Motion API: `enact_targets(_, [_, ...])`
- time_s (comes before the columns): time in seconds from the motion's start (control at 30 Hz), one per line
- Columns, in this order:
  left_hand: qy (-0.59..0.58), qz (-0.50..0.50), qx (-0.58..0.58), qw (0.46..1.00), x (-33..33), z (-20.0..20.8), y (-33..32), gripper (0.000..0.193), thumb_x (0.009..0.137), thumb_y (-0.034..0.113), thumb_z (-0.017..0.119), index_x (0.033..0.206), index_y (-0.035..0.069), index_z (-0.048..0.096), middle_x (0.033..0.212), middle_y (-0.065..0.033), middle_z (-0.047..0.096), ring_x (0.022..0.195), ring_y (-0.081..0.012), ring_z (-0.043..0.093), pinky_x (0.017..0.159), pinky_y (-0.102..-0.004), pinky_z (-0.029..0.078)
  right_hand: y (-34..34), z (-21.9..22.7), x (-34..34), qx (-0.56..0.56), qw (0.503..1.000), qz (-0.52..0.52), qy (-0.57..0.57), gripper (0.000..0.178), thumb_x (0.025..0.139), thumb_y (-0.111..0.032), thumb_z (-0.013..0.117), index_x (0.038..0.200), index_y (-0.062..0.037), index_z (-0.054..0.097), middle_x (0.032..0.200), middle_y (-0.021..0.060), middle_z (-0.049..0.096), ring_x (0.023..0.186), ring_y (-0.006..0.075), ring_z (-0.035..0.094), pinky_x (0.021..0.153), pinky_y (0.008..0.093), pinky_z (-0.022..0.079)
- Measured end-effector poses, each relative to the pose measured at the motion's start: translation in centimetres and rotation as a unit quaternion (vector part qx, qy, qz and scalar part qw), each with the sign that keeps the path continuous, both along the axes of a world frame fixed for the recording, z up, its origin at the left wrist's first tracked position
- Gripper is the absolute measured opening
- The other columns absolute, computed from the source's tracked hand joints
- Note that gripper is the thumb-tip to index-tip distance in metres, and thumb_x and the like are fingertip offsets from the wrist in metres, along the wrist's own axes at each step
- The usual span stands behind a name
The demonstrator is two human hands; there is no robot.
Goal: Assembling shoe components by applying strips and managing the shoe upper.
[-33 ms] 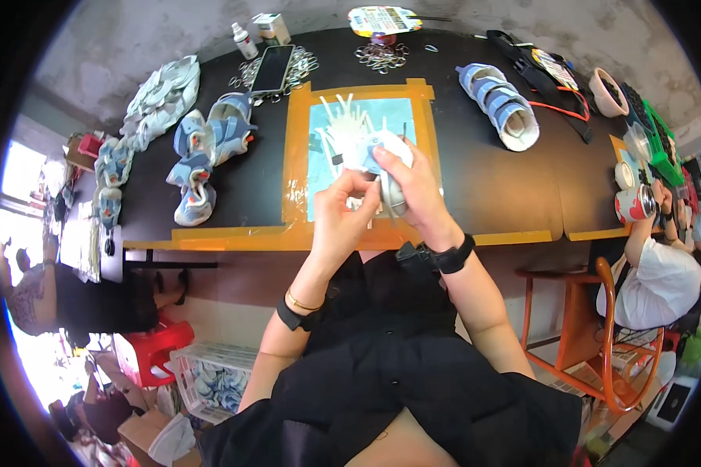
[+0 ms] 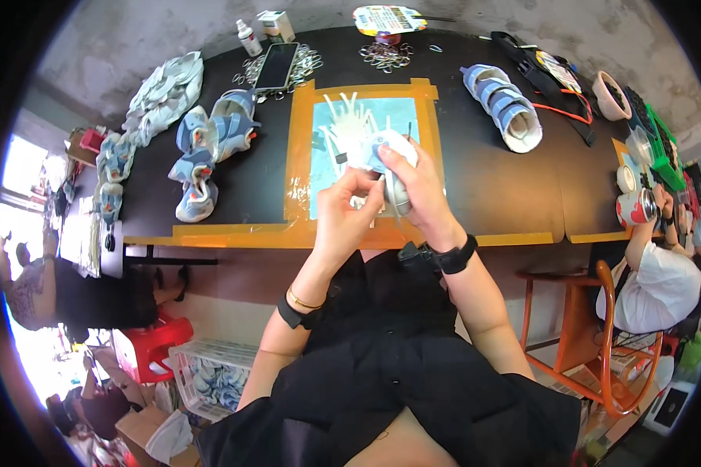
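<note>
A small white and pale-blue shoe (image 2: 399,149) is in my right hand (image 2: 424,187), with the thumb pressed on its upper side. My left hand (image 2: 346,214) has its thumb and forefinger pinched together at the shoe's left edge. What they hold is too small to make out. Beyond my hands, a bundle of white strips (image 2: 349,117) lies fanned out on a light-blue mat (image 2: 401,113) framed by orange-brown tape. A dark little piece (image 2: 340,158) lies by the strips, left of the shoe.
Small blue shoes (image 2: 199,167) stand in rows at left and another row (image 2: 506,109) at right. A phone (image 2: 276,66) lies on metal rings. At the right are cups, a green tray (image 2: 666,148), a wooden chair (image 2: 607,335) and a co-worker. Below left sits a crate (image 2: 210,377).
The shoe has turned slightly in my right hand, showing more of its white side. My left fingers stay pinched at its edge. The whole view has shifted a little.
</note>
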State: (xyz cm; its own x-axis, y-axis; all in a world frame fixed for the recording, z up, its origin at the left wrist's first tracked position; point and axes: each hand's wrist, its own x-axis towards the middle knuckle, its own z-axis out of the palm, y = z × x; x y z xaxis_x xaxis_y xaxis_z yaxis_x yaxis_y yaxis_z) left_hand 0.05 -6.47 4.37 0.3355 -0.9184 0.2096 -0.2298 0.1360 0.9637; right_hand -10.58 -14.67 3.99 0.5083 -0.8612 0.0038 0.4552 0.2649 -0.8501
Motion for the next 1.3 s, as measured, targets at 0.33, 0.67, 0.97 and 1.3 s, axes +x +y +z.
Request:
enact_targets(0.33, [0.025, -0.014, -0.022, 0.999, 0.7, -2.2, 0.3, 0.010, 0.087, 0.007, 0.063, 0.082, -0.002, 0.061, 0.080, -0.0066, 0.067, 0.084, -0.0093, 0.060, 0.080, -0.0267, 0.047, -0.1, -1.2, 0.4, 0.047, 0.997, 0.044, -0.043, 0.028, 0.092, -0.016, 0.058, 0.112, 0.0015, 0.054, 0.098, 0.0090, 0.063, 0.087, 0.0150, 0.063, 0.076, 0.0271, 0.052])
enact_targets(0.67, [0.100, -0.071, 0.092, 0.988, 3.8, 0.1, -0.5, 0.032, 0.096, 0.026, 0.054, 0.096, -0.002, 0.068, 0.087, -0.0038, 0.067, 0.085, -0.0081, 0.057, 0.077, -0.0251, 0.045, -0.9, -1.4, 1.2, -0.074, 0.992, -0.034, 0.098, 0.033, 0.088, -0.017, 0.065, 0.112, 0.0042, 0.057, 0.102, 0.0100, 0.065, 0.090, 0.0125, 0.060, 0.080, 0.0265, 0.048])
enact_targets(0.97, [-0.003, -0.038, 0.131, 0.991, 2.9, 1.2, -0.7, 0.022, 0.084, 0.018, 0.070, 0.091, -0.002, 0.071, 0.081, -0.0047, 0.069, 0.074, -0.0073, 0.060, 0.069, -0.0228, 0.046, -0.8, -1.9, 1.6, -0.163, 0.974, -0.081, 0.132, 0.030, 0.087, -0.017, 0.065, 0.108, 0.0041, 0.058, 0.099, 0.0107, 0.066, 0.089, 0.0134, 0.060, 0.080, 0.0285, 0.048])
enact_targets(1.3, [0.154, -0.127, 0.154, 0.968, 3.9, -0.9, -0.6, 0.024, 0.086, 0.019, 0.068, 0.096, -0.003, 0.067, 0.087, -0.0071, 0.069, 0.080, -0.0114, 0.064, 0.074, -0.0246, 0.049, -0.6, -1.0, 1.4, -0.096, 0.990, -0.042, 0.099, 0.030, 0.088, -0.016, 0.065, 0.110, 0.0032, 0.057, 0.099, 0.0097, 0.065, 0.086, 0.0119, 0.061, 0.075, 0.0260, 0.050])
